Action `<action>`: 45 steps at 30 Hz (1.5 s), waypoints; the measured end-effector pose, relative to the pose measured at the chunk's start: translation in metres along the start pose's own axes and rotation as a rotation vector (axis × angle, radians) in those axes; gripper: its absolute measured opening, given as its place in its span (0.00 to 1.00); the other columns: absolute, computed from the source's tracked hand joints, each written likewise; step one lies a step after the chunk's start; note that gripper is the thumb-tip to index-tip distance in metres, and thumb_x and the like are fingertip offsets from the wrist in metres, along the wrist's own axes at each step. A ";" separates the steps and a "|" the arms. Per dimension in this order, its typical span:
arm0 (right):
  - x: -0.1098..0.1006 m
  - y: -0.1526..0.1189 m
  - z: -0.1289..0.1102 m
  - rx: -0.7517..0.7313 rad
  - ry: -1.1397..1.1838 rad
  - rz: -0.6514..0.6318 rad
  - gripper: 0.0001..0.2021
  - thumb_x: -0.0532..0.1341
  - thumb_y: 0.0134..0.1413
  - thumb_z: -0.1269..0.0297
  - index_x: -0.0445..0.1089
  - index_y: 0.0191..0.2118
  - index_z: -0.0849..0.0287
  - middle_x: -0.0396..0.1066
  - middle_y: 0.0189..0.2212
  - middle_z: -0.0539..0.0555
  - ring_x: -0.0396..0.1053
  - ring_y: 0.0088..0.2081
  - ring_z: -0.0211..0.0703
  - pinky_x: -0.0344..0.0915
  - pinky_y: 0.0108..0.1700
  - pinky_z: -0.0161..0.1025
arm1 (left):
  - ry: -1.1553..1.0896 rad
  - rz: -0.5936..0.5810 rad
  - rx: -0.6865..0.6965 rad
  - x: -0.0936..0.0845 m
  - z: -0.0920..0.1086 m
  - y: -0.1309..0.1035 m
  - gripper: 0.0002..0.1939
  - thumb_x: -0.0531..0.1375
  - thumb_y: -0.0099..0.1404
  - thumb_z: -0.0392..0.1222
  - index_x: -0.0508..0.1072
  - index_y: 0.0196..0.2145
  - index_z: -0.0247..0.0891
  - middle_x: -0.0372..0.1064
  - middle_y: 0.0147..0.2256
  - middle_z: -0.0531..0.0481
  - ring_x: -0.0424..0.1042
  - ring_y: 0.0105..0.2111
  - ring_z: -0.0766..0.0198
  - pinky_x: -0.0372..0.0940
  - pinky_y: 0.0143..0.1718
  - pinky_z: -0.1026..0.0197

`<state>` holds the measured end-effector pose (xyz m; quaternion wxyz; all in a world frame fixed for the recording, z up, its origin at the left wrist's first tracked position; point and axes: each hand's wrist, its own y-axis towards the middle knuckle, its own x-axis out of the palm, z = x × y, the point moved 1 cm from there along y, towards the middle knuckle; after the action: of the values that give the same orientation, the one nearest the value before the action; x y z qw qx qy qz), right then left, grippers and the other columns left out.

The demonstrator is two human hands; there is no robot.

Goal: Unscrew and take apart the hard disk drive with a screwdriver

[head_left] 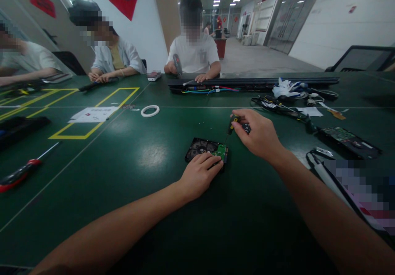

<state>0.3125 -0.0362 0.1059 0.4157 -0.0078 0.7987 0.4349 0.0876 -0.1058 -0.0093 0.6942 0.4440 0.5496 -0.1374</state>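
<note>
A black hard drive with a green circuit board lies on the table in front of me. My left hand rests across its near side, fingers stretched out over the drive; the thumb is hidden. Gripped in my right hand is a small screwdriver with a black and yellow handle. Its thin shaft slants down to the board's right end, where I cannot tell whether the tip touches. The fingers are wrapped round the handle.
Right of me lie another hard drive, tangled cables and blue-white gloves. A red-black screwdriver and a white tape roll are leftward. Across the table, a person sits behind a long black panel.
</note>
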 end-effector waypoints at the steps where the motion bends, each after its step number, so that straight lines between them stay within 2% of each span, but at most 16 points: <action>1: 0.000 0.000 0.000 0.014 0.011 -0.006 0.14 0.59 0.66 0.65 0.71 0.55 0.58 0.77 0.52 0.63 0.78 0.48 0.56 0.75 0.50 0.55 | 0.000 -0.001 0.001 0.000 0.000 0.000 0.17 0.54 0.77 0.36 0.73 0.60 0.38 0.72 0.59 0.42 0.69 0.56 0.51 0.68 0.56 0.47; 6: -0.002 0.001 0.000 0.017 0.009 -0.009 0.12 0.61 0.66 0.64 0.71 0.53 0.57 0.78 0.48 0.61 0.78 0.44 0.54 0.75 0.48 0.54 | -0.006 -0.007 -0.006 0.001 0.000 0.000 0.17 0.55 0.77 0.37 0.73 0.60 0.38 0.71 0.59 0.42 0.69 0.56 0.51 0.67 0.56 0.47; 11: -0.004 0.001 -0.002 -0.046 -0.012 -0.013 0.12 0.58 0.66 0.67 0.71 0.53 0.58 0.76 0.50 0.62 0.76 0.47 0.55 0.73 0.51 0.54 | -0.011 -0.010 -0.005 0.001 0.000 -0.001 0.17 0.55 0.77 0.36 0.72 0.61 0.37 0.71 0.60 0.43 0.68 0.56 0.51 0.67 0.57 0.47; 16: -0.002 0.002 0.001 -0.074 -0.028 -0.002 0.11 0.59 0.65 0.67 0.71 0.52 0.59 0.77 0.48 0.63 0.75 0.49 0.57 0.72 0.52 0.56 | 0.000 0.004 -0.005 0.000 0.001 0.001 0.17 0.55 0.77 0.36 0.73 0.60 0.38 0.72 0.59 0.43 0.69 0.56 0.51 0.68 0.56 0.48; 24: -0.001 0.001 0.001 -0.055 0.004 -0.021 0.14 0.58 0.66 0.67 0.70 0.55 0.58 0.76 0.51 0.62 0.76 0.49 0.56 0.73 0.51 0.55 | -0.003 0.014 -0.010 -0.001 0.001 0.001 0.17 0.55 0.77 0.36 0.74 0.59 0.38 0.72 0.59 0.43 0.70 0.55 0.52 0.68 0.56 0.48; 30: -0.003 0.002 0.000 -0.046 -0.017 -0.013 0.12 0.61 0.66 0.64 0.72 0.52 0.60 0.77 0.48 0.64 0.76 0.48 0.57 0.74 0.49 0.54 | -0.009 0.001 -0.007 -0.002 0.001 0.001 0.17 0.55 0.77 0.37 0.73 0.60 0.37 0.71 0.59 0.42 0.69 0.56 0.51 0.67 0.56 0.48; 38: -0.002 0.001 0.001 -0.042 -0.034 -0.016 0.14 0.59 0.66 0.66 0.72 0.55 0.61 0.77 0.52 0.65 0.77 0.49 0.58 0.74 0.52 0.56 | -0.013 0.011 -0.008 -0.001 0.001 0.001 0.17 0.55 0.78 0.36 0.74 0.60 0.38 0.72 0.59 0.43 0.69 0.56 0.52 0.68 0.56 0.48; 45: -0.006 0.003 0.000 -0.088 -0.026 -0.018 0.15 0.60 0.66 0.65 0.74 0.55 0.60 0.78 0.49 0.62 0.76 0.50 0.56 0.72 0.55 0.54 | -0.015 0.009 -0.007 -0.001 0.000 0.000 0.17 0.54 0.78 0.37 0.74 0.60 0.38 0.72 0.59 0.42 0.70 0.55 0.52 0.68 0.56 0.48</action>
<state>0.3150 -0.0368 0.1114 0.4290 -0.0274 0.7734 0.4659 0.0878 -0.1063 -0.0080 0.7006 0.4429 0.5428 -0.1356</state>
